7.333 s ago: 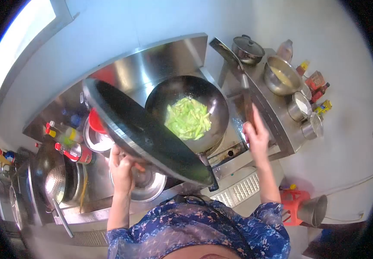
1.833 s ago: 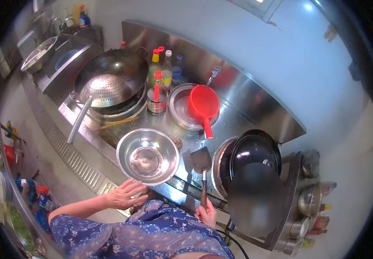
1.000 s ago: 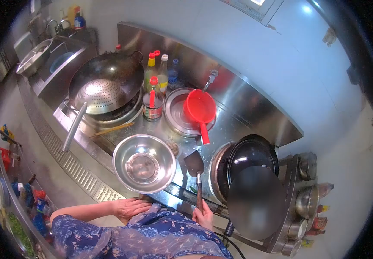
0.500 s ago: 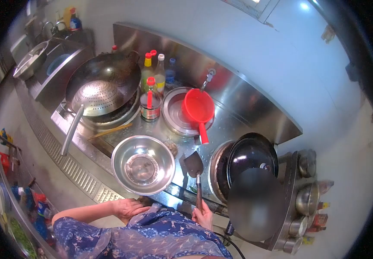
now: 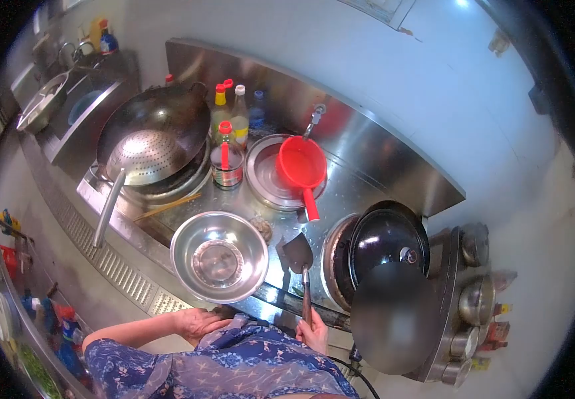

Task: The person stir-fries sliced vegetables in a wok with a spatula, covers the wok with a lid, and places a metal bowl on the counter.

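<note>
My right hand [image 5: 312,330] is closed round the wooden handle of a spatula [image 5: 299,254], whose dark blade lies on the steel counter. My left hand [image 5: 199,324] rests flat against the front of my patterned blouse, holding nothing. Beyond it, near the counter's front edge, stands a shiny steel basin [image 5: 219,257]. A black lid [image 5: 390,243] covers the wok on the right burner, and a blurred dark patch hides its near part. The red ladle [image 5: 301,163] lies across a steel pot [image 5: 265,174].
On the left, a perforated strainer [image 5: 146,157] sits in a large wok [image 5: 180,126]. Bottles [image 5: 226,163] stand behind the basin, with chopsticks [image 5: 166,207] to their left. Several steel bowls [image 5: 476,299] line the right side. A tap [image 5: 315,118] juts from the backsplash.
The black lid, earlier in my left hand, now covers the wok. My left hand has drawn back from the basin to my blouse. The spatula blade has come down onto the counter.
</note>
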Demonstrator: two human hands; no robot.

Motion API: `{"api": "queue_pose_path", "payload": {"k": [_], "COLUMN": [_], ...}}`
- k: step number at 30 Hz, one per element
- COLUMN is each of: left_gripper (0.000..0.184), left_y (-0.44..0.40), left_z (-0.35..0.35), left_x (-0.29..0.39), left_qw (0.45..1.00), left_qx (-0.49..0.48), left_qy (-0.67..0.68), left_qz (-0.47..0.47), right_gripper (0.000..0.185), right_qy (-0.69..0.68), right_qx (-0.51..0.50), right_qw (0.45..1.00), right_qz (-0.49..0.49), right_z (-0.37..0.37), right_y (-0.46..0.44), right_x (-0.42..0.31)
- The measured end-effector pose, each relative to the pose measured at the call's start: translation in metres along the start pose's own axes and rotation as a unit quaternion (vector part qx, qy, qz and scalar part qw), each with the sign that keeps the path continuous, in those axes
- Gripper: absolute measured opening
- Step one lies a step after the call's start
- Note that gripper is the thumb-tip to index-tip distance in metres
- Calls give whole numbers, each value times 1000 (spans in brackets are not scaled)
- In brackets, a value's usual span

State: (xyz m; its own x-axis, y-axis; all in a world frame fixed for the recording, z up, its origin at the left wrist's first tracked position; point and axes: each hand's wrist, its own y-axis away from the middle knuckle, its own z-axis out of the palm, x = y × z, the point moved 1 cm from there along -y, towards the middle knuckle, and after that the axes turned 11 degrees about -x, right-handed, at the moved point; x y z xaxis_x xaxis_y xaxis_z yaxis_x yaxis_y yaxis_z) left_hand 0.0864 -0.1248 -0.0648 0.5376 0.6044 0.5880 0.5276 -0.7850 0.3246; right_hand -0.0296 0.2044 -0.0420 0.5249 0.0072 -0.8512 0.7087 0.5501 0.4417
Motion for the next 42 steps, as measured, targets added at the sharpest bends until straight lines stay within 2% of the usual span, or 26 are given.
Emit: {"api": "queue_pose_path", "payload": {"k": [4, 14, 23, 25, 26, 28, 29, 36, 39, 41, 42], "left_gripper": [92, 91, 91, 77, 77, 80, 81, 85, 85, 85, 85], "left_y": [-1, 0, 3, 4, 1, -8, -4, -2, -3, -3, -1], "left_z": [-1, 4, -3, -15, -2, 40, 32, 28, 29, 31, 31], "left_x": [1, 1, 7, 13, 4, -18, -12, -9, -6, -4, -1], "left_qw": [1000, 999, 1000, 999, 999, 994, 995, 994, 987, 992, 991], "left_qx": [-16, -24, 30, -28, -27, 41, 71, 68, 134, 83, 91], "left_qy": [6, -14, 2, -11, -22, -97, -73, -82, -91, -97, -93], "left_qz": [-7, -19, 1, -17, -19, 13, 24, 16, 23, 7, -8], "right_gripper": [56, 55, 54, 54, 53, 53, 54, 51, 46, 46, 48], "right_qy": [1, -13, -2, 0, 8, 18, 21, 49, 50, 62, 48], "right_qx": [3, 8, 15, 9, 1, -11, -1, 3, -14, -27, -18], "right_qw": [1000, 1000, 1000, 1000, 1000, 1000, 1000, 999, 999, 998, 999], "right_qz": [4, 15, 14, 2, 12, 3, 13, 13, -5, -10, 0], "right_z": [-1, -1, -1, -3, -5, -4, -2, -7, -11, -14, -16], "right_y": [1, 2, 1, 0, 1, -2, -1, -6, -6, -9, -9], "right_x": [3, 5, 6, 7, 7, 4, 2, 10, 14, 17, 17]}}
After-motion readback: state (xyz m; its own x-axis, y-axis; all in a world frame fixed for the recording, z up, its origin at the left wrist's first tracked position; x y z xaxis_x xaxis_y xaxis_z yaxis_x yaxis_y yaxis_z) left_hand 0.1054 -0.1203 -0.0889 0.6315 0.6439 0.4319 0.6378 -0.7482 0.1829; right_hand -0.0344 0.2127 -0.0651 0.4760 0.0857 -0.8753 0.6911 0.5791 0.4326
